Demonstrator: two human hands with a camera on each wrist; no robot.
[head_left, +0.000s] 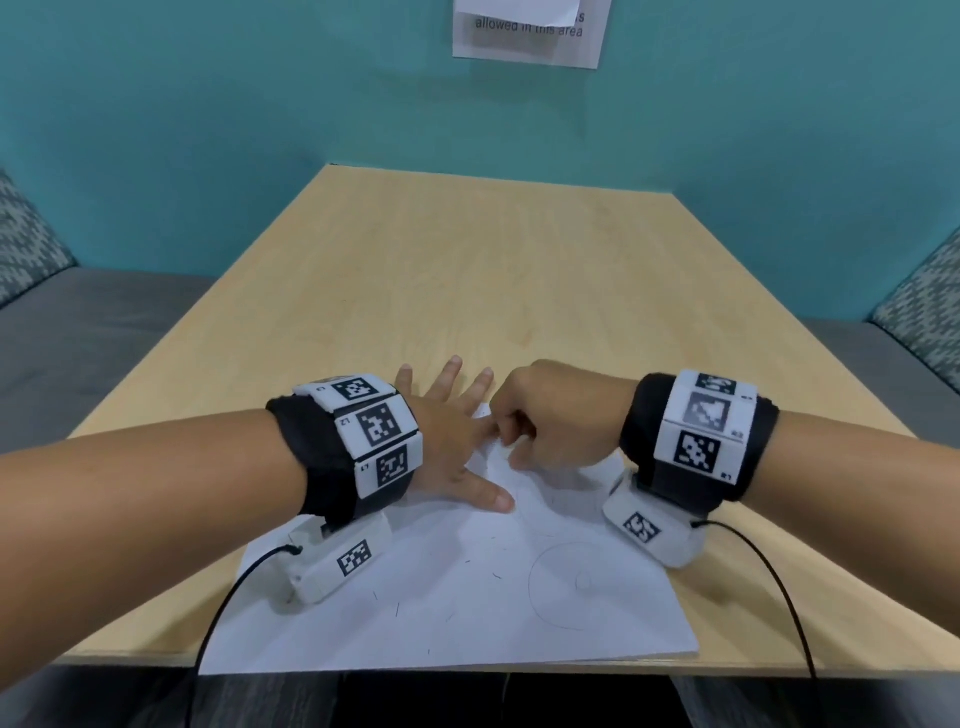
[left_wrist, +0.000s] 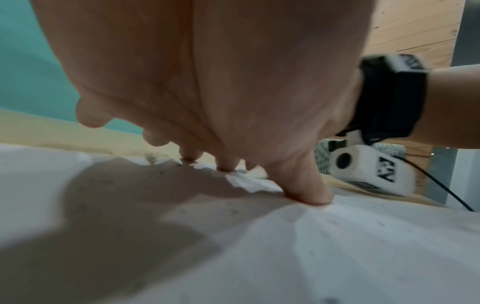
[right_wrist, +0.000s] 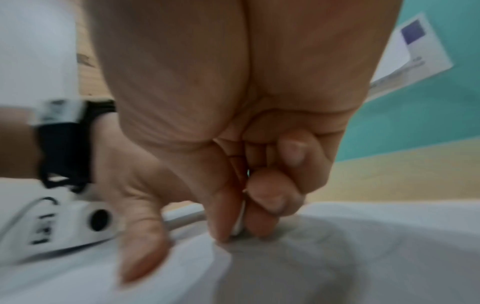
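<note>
2 hands meet on 1 white sheet (head_left: 467, 613) lying flat at the near edge of the counter (head_left: 467, 270). Left hand (head_left: 449, 434) rests palm-down on the sheet's far-left part, fingers (head_left: 453, 370) spread, thumb & index tip pressing the paper; the outer tips reach past the sheet's far edge. Right hand (head_left: 553, 415) is curled over the sheet's far-right part, beside the left index. Its thumb & index pinch a thin pale item (right_wrist: 240, 223), tip down on the sheet; too blurred to say what it is. Prob. outlining the spread hand.

Risks:
- The sheet could slide or wrinkle if the left hand eases its pressure, esp. as the paper puckers by the thumb.
- The line could wander if a spread finger twitches.
- Wrist cables (head_left: 218, 613) trail off the sheet's near edge & could snag, tugging an arm.

Surface: pale wood-grain counter. A pencilled circle (head_left: 587, 584) & stray ticks mark the sheet's near-right part. Beyond the sheet's far side is a teal wall (head_left: 208, 130) w/ a printed notice (head_left: 530, 41). Grey bench seats (head_left: 78, 332) w/ patterned cushions (head_left: 26, 234) sit left & right of the sheet.
</note>
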